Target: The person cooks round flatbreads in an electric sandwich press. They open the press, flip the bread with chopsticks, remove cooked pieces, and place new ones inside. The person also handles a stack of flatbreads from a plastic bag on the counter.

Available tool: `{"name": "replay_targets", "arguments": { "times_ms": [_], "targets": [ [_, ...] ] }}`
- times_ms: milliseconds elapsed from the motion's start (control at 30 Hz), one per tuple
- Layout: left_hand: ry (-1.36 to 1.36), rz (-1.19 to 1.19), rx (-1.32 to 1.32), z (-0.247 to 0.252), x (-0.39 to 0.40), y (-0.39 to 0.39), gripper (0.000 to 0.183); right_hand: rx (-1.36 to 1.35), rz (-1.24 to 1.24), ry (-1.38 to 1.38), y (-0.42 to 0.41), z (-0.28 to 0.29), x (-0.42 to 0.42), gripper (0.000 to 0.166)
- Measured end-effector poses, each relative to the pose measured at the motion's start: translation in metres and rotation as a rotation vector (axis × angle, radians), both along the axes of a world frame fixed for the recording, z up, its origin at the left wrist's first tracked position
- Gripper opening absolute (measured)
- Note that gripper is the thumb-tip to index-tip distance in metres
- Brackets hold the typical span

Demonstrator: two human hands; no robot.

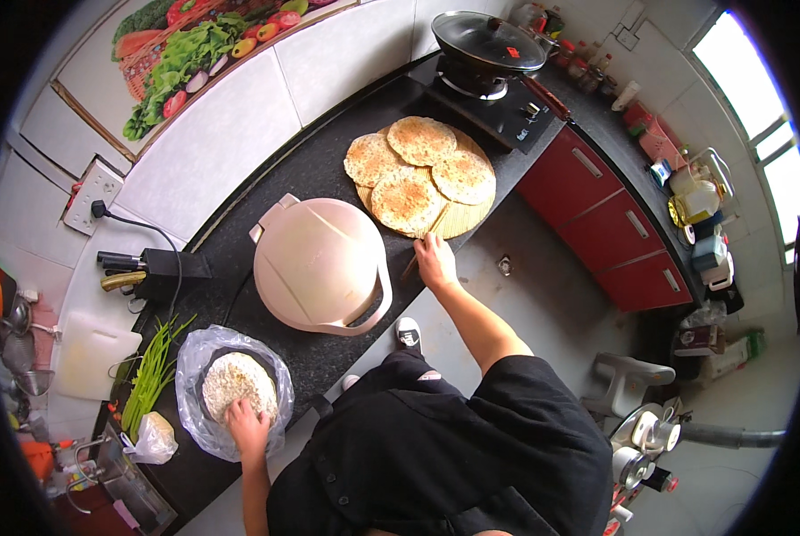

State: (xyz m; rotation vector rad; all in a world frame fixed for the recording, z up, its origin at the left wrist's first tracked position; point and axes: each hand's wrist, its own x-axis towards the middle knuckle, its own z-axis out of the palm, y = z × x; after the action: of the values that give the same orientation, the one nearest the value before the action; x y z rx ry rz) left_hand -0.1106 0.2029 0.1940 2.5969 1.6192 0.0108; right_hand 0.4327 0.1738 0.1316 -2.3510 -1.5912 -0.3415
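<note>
My left hand [246, 422] rests with its fingertips on a pale, flour-dusted flatbread [231, 382], which lies in an opened clear plastic bag [192, 402]. Near the counter's front edge, my right hand [435, 260] holds brown wooden chopsticks [409, 269], partly hidden by the fingers. Just beyond it, several browned flatbreads [406, 199] overlap on a round slatted mat [470, 218]. Between my hands stands a closed pink electric baking pan [319, 264] with a loop handle.
Green stalks [148, 378] and a small tied bag [152, 439] lie left of the plastic bag. Behind are a knife block [172, 273] and a power cord [155, 228]. A lidded wok [490, 43] sits on the gas stove [507, 110], its handle pointing right.
</note>
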Motion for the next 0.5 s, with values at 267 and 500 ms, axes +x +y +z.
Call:
{"name": "replay_targets", "arguments": {
  "times_ms": [267, 500],
  "targets": [
    [0.024, 0.01, 0.031, -0.003, 0.003, -0.003, 0.046, 0.051, 0.05, -0.018, -0.009, -0.003, 0.002, 0.023],
    [-0.003, 0.037, 0.051, 0.007, 0.006, -0.013, 0.051, 0.068, 0.013, 0.012, -0.013, 0.004, -0.005, 0.032]
  ]
}}
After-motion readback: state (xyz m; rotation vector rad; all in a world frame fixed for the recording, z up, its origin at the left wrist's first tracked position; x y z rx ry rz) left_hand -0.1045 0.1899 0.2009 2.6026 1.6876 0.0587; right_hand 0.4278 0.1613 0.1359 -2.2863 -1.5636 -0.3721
